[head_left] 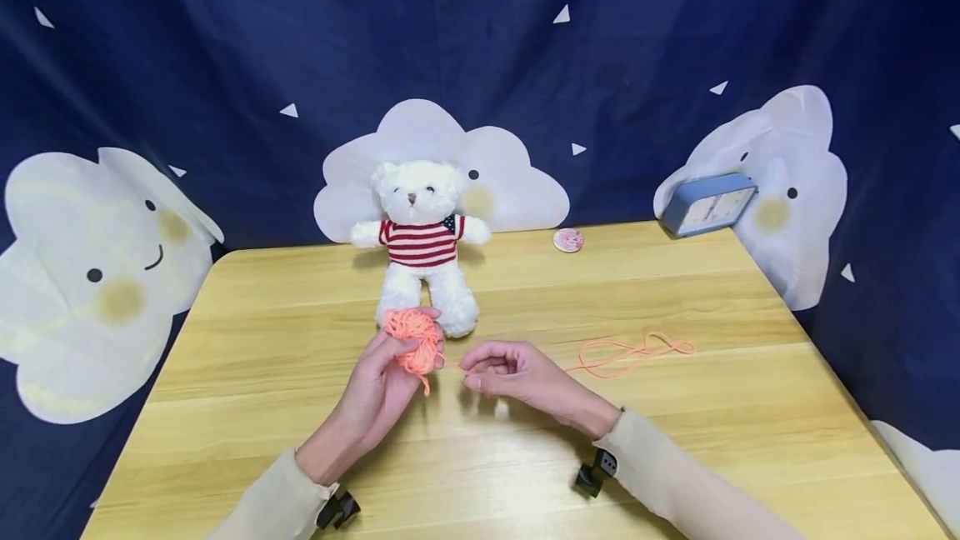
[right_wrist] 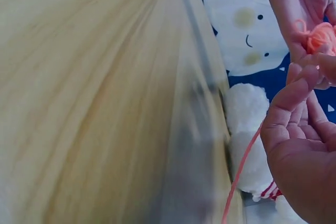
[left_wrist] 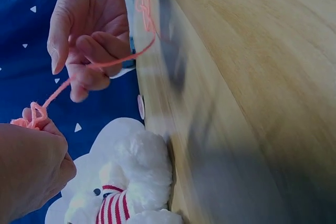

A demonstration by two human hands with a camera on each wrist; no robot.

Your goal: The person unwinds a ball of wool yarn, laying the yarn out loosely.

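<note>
My left hand (head_left: 382, 382) grips a small ball of coral yarn (head_left: 414, 340) in front of the bear's feet, with the thumb across it. A short loop hangs from the ball's lower side. Just to the right, my right hand (head_left: 517, 373) holds the yarn strand (left_wrist: 123, 61) with curled fingers. That strand runs from the ball across the right hand's fingers, then onward to a loose loop of yarn (head_left: 630, 354) lying on the table. In the right wrist view, the right palm (right_wrist: 304, 145) faces up and the strand trails below it.
A white teddy bear (head_left: 420, 244) in a red-striped shirt sits at the back of the wooden table (head_left: 285, 407). Right of it lies a round pink-and-white disc (head_left: 568, 240). A blue box-shaped clock (head_left: 708, 204) stands at the back right corner, before a dark blue curtain (head_left: 495, 48).
</note>
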